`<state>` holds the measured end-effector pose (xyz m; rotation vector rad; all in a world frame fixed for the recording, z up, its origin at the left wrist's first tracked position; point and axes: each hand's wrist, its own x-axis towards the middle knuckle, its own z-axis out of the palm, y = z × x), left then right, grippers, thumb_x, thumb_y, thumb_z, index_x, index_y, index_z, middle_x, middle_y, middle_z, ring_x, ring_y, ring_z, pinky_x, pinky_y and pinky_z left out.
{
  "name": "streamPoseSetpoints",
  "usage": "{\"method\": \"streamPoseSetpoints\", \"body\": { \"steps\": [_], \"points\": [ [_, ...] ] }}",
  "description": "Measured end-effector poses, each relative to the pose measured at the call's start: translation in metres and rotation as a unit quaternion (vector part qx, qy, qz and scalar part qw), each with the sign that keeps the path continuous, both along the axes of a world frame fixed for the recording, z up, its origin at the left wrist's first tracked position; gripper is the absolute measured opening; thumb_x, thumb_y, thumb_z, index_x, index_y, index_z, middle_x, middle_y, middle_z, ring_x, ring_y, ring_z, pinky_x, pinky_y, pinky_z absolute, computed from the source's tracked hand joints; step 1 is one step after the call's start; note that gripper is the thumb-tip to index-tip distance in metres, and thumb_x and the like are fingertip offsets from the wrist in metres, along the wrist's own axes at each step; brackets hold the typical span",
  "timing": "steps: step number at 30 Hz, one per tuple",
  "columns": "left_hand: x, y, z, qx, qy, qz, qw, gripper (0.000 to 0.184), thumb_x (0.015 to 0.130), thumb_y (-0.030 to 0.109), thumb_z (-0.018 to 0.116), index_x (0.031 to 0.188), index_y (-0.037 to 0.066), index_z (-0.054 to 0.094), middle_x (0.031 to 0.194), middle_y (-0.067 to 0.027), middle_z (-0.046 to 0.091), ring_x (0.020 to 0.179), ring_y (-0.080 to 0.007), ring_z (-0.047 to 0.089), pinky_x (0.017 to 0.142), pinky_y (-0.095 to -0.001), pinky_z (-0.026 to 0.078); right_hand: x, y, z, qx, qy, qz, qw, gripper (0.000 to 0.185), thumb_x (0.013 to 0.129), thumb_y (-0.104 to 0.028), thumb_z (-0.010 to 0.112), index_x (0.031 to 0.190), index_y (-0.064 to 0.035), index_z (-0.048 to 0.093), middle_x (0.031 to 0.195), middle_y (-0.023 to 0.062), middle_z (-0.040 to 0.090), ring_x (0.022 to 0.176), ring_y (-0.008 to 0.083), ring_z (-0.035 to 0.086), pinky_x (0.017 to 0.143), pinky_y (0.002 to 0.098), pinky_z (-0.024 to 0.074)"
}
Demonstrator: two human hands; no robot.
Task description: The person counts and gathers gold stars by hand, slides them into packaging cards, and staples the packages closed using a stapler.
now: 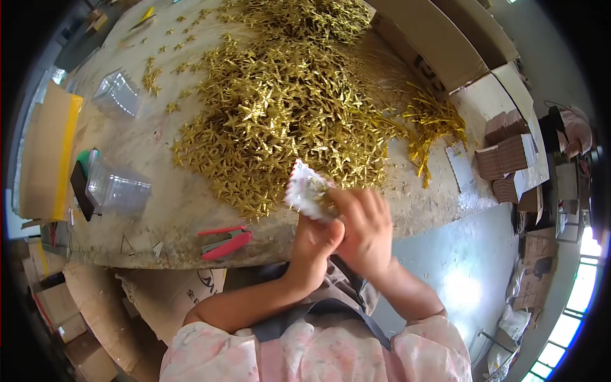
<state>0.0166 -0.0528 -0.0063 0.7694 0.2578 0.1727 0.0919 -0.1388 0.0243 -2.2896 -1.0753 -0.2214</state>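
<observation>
In front of my chest, my left hand (pixel 313 247) grips a small white card (pixel 300 196) with a red-and-white edge by its lower end. Something gold and shiny lies on the card's face, partly covered by fingers. My right hand (pixel 365 226) is curled over the card's right side and touches it; its fingers are a little blurred, and what they pinch is hidden. Just beyond both hands rises a big heap of gold glitter stars (pixel 280 121) on the table (pixel 159 210).
A pink stapler (pixel 228 243) lies near the front edge. Clear plastic boxes (pixel 118 191) stand left, beside a cardboard flap (pixel 52 153). To the right are gold ties (pixel 433 124), stacks of pinkish cards (pixel 506 153) and a large carton (pixel 439 51).
</observation>
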Motion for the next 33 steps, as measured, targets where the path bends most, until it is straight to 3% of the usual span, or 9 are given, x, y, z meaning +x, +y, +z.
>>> {"method": "streamPoseSetpoints", "body": {
  "steps": [3,6,9,12,17,22,28,31,33],
  "points": [
    [0.009,0.008,-0.005,-0.070,0.066,0.046,0.994,0.045,0.093,0.031,0.054,0.125,0.001,0.045,0.110,-0.0079,0.057,0.099,-0.0165,0.057,0.086,-0.0319,0.046,-0.016,0.000,0.006,-0.034,0.010,0.025,0.999,0.045,0.066,-0.010,0.070,0.109,-0.0044,0.058,0.092,0.0130,0.057,0.084,0.0299,0.054,0.075,0.0396,0.0449],
    [0.007,0.014,-0.011,-0.110,0.061,0.031,0.992,0.044,0.095,0.026,0.047,0.130,0.002,0.040,0.127,-0.0119,0.051,0.112,-0.0215,0.054,0.096,-0.0381,0.043,0.002,-0.023,0.015,0.028,0.126,0.118,0.985,0.046,0.068,-0.011,0.071,0.111,-0.0043,0.057,0.099,0.0114,0.057,0.091,0.0284,0.054,0.079,0.0372,0.0442],
    [0.002,0.012,-0.005,-0.149,0.069,0.006,0.986,0.035,0.093,0.020,0.052,0.123,0.002,0.047,0.114,-0.0083,0.057,0.101,-0.0163,0.058,0.088,-0.0336,0.047,0.018,-0.030,-0.001,0.136,0.177,-0.050,0.974,0.022,0.078,-0.005,0.064,0.099,-0.0013,0.060,0.083,0.0080,0.060,0.076,0.0197,0.057,0.068,0.0299,0.0450],
    [-0.002,0.010,-0.004,-0.158,0.083,-0.027,0.984,0.032,0.092,0.018,0.055,0.120,0.003,0.049,0.109,-0.0067,0.059,0.097,-0.0144,0.059,0.085,-0.0318,0.047,0.022,-0.036,-0.018,0.180,0.555,-0.044,0.811,0.008,0.088,-0.007,0.058,0.093,-0.0008,0.059,0.074,-0.0010,0.055,0.066,0.0070,0.049,0.058,0.0221,0.0386],
    [-0.012,0.026,0.001,-0.150,0.083,-0.047,0.984,0.032,0.094,0.025,0.052,0.119,0.004,0.050,0.111,-0.0064,0.058,0.098,-0.0131,0.057,0.085,-0.0305,0.046,0.005,-0.031,-0.025,0.230,0.543,-0.055,0.805,0.011,0.092,-0.010,0.053,0.087,-0.0008,0.057,0.070,-0.0061,0.049,0.063,0.0009,0.041,0.055,0.0189,0.0328],
    [-0.009,0.034,-0.005,-0.136,0.141,0.032,0.980,0.028,0.097,0.025,0.046,0.103,0.000,0.059,0.091,-0.0073,0.065,0.079,-0.0137,0.064,0.073,-0.0284,0.052,-0.013,-0.030,-0.030,0.248,0.551,-0.075,0.793,0.008,0.092,-0.007,0.053,0.090,-0.0004,0.056,0.071,-0.0053,0.049,0.064,0.0018,0.042,0.057,0.0188,0.0349],
    [-0.009,0.036,0.001,-0.124,0.132,0.023,0.983,0.028,0.097,0.024,0.046,0.105,0.001,0.057,0.095,-0.0072,0.065,0.080,-0.0127,0.064,0.072,-0.0277,0.052,-0.020,-0.028,-0.030,0.245,0.525,-0.081,0.811,0.005,0.090,-0.005,0.054,0.093,-0.0007,0.054,0.072,-0.0034,0.051,0.065,0.0022,0.045,0.056,0.0193,0.0367],
    [-0.015,0.038,0.002,-0.157,0.126,0.003,0.979,0.028,0.096,0.023,0.048,0.112,0.000,0.055,0.102,-0.0067,0.064,0.089,-0.0122,0.062,0.080,-0.0276,0.050,-0.018,-0.028,-0.029,0.226,0.515,-0.087,0.822,0.005,0.090,-0.005,0.054,0.092,-0.0005,0.054,0.069,-0.0035,0.050,0.062,0.0022,0.045,0.055,0.0197,0.0364],
    [-0.017,0.033,0.006,-0.084,0.093,-0.011,0.992,0.027,0.095,0.018,0.051,0.115,0.000,0.053,0.107,-0.0061,0.062,0.095,-0.0119,0.060,0.085,-0.0276,0.047,-0.017,-0.027,-0.031,0.218,0.504,-0.087,0.831,0.005,0.089,-0.005,0.054,0.092,-0.0005,0.054,0.068,-0.0036,0.050,0.061,0.0022,0.044,0.054,0.0198,0.0360]
  ]
}}
